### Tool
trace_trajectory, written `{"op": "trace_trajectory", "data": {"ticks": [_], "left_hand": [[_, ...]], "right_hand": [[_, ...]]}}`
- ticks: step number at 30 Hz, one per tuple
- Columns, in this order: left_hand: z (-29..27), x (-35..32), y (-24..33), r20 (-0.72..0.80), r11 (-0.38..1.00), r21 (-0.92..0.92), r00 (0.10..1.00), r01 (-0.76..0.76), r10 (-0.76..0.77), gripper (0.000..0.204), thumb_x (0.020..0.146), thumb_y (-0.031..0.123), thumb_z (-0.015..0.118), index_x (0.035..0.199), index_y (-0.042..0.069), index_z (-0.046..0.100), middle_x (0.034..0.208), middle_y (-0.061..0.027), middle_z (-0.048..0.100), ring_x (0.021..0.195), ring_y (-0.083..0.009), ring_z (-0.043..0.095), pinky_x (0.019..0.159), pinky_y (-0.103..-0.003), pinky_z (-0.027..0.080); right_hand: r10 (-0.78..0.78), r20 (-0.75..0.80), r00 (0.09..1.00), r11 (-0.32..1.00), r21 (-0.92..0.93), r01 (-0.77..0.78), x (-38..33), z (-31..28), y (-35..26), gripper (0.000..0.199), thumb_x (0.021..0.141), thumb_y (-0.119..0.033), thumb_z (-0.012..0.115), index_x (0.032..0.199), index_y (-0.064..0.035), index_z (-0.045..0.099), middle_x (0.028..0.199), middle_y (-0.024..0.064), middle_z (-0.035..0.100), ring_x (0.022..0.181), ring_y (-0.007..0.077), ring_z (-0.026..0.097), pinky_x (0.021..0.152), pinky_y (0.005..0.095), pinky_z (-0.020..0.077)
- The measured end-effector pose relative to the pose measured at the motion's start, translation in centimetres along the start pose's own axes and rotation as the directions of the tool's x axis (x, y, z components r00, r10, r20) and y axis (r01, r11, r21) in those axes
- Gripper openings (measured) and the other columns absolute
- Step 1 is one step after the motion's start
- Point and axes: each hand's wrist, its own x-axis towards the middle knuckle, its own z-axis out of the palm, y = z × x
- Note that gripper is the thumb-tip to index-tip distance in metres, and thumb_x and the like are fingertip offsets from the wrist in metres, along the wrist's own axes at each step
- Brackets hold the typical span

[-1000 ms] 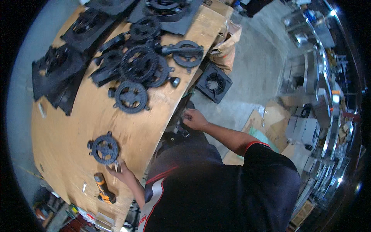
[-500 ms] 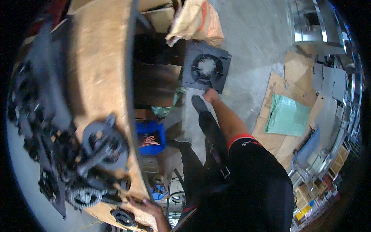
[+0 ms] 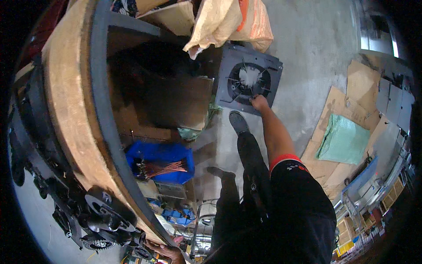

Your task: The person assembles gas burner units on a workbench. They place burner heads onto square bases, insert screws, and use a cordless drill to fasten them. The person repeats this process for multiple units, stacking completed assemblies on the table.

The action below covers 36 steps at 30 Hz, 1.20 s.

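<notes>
Floor [image 3: 307, 26] of grey concrete, seen from above, carries a square black frame [image 3: 226, 86] with a round ring [image 3: 234, 83] at its centre, just beyond the person's shoe [image 3: 238, 122]. Since half a second ago, the right hand [image 3: 260, 102] has shifted from the frame's near edge to the ring's near side, making the frame the piece now being handled. Its fingers are curled together; whether they pinch the metal cannot be told. The left hand [image 3: 168, 251] lies at the edge of the table [image 3: 72, 101], near black metal parts [image 3: 112, 211]; its grip is partly hidden, so clasped or spread is unclear. Below the table, a blue bin [image 3: 189, 163] holds copper-coloured rods [image 3: 169, 167]. Pale marks on the black sleeve [image 3: 292, 187] are too blurred to read; no lettering shows on the frame.
</notes>
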Motion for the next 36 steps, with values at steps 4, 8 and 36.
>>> {"op": "trace_trajectory", "data": {"ticks": [4,8,36], "left_hand": [[0.4,-1.5,0.5,-0.067,0.987,-0.154,0.996,0.055,-0.066,0.092,0.094,0.070,0.032,0.145,-0.006,0.026,0.148,-0.0294,0.031,0.139,-0.0424,0.030,0.115,-0.053,0.024],[0.3,-1.0,-0.1,-0.071,0.975,-0.221,0.997,-0.037,0.022,0.089,0.094,0.067,0.040,0.143,-0.007,0.033,0.149,-0.0294,0.031,0.139,-0.0432,0.031,0.115,-0.054,0.023],[-11.7,-10.9,-46.4,-0.098,0.873,-0.260,0.888,0.413,-0.450,0.066,0.071,0.051,0.078,0.121,0.012,0.062,0.117,-0.0128,0.059,0.107,-0.0346,0.060,0.090,-0.045,0.051]], "right_hand": [[-0.039,0.081,0.996,0.987,-0.155,0.051,-4.7,-3.5,-3.3,0.045,0.090,-0.040,0.055,0.108,-0.0013,0.070,0.115,0.0228,0.066,0.109,0.0394,0.063,0.094,0.0472,0.0499],[-0.107,-0.063,0.992,0.977,-0.194,0.093,-11.3,-7.4,-4.5,0.041,0.089,-0.035,0.054,0.106,-0.0005,0.070,0.114,0.0236,0.067,0.107,0.0406,0.064,0.094,0.0482,0.0504],[-0.574,0.042,0.818,0.801,-0.182,0.571,-76.7,-11.2,-12.4,0.029,0.092,-0.023,0.055,0.106,0.0011,0.064,0.101,0.0146,0.067,0.090,0.0288,0.063,0.079,0.0405,0.0512]]}}
